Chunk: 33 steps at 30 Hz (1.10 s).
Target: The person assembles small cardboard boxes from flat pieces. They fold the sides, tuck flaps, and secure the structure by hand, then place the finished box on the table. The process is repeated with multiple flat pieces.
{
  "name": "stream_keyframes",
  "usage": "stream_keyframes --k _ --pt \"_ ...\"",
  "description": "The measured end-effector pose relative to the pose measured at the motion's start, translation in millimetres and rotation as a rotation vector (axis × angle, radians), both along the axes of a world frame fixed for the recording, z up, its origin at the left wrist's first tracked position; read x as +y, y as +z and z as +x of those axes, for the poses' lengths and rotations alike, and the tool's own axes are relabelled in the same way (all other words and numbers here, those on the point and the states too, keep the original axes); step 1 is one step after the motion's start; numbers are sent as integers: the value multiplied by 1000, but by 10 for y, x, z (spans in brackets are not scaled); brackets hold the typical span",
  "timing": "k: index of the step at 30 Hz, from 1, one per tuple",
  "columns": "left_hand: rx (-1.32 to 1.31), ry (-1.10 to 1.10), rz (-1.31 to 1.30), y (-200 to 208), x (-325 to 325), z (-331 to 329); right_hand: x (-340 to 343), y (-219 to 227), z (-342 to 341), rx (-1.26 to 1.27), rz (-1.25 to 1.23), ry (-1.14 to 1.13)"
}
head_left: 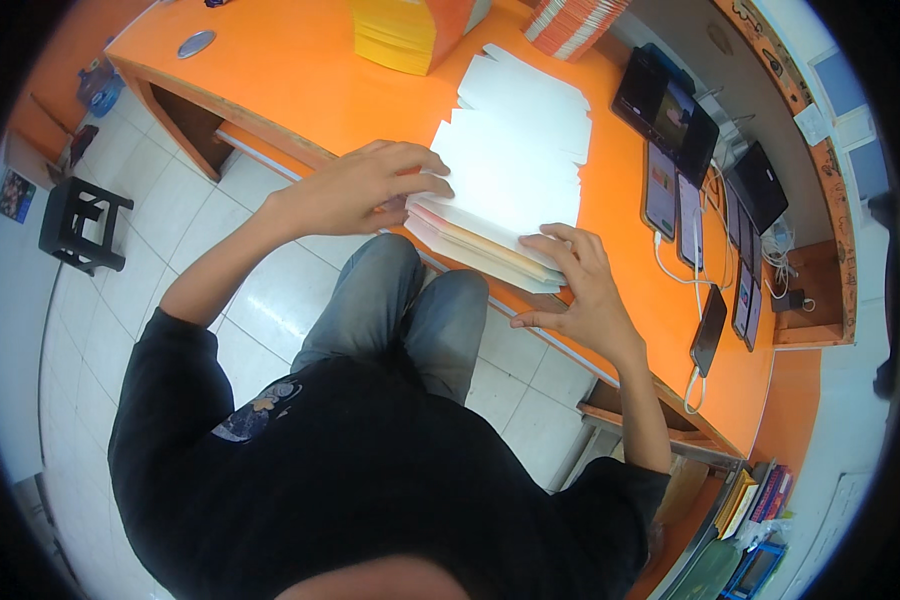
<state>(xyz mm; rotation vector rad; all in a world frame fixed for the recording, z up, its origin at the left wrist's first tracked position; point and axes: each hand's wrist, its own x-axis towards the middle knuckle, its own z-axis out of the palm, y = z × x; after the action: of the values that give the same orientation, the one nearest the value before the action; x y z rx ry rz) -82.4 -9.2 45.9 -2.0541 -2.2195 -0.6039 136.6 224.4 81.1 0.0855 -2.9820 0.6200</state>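
Note:
A stack of white and pale cream paper sheets (505, 200) lies near the front edge of an orange desk (300, 80). My left hand (365, 185) rests on the stack's left corner, fingertips touching the top sheet. My right hand (580, 285) presses fingers spread against the stack's right front corner and edge. More white sheets (525, 95) fan out behind the stack toward the back of the desk. Neither hand lifts anything clear of the pile.
Several phones (675, 190) lie charging in a row at the desk's right, with white cables (695, 290). A yellow paper block (395, 35) and a striped stack (570, 25) sit at the back. A black stool (75, 220) stands on the tiled floor at left.

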Motion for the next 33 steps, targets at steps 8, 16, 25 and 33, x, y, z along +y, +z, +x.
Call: stream_keyframes --k 8,16,25,33 --pt "86 -141 211 -130 7 -124 138 -66 19 130 -53 -71" --pt "200 -266 304 -137 116 -54 144 75 92 188 3 15" --pt "159 -344 369 -242 102 6 176 285 -105 80 -52 35" --pt "237 -434 562 -251 193 496 446 166 -691 -140 -72 -335"
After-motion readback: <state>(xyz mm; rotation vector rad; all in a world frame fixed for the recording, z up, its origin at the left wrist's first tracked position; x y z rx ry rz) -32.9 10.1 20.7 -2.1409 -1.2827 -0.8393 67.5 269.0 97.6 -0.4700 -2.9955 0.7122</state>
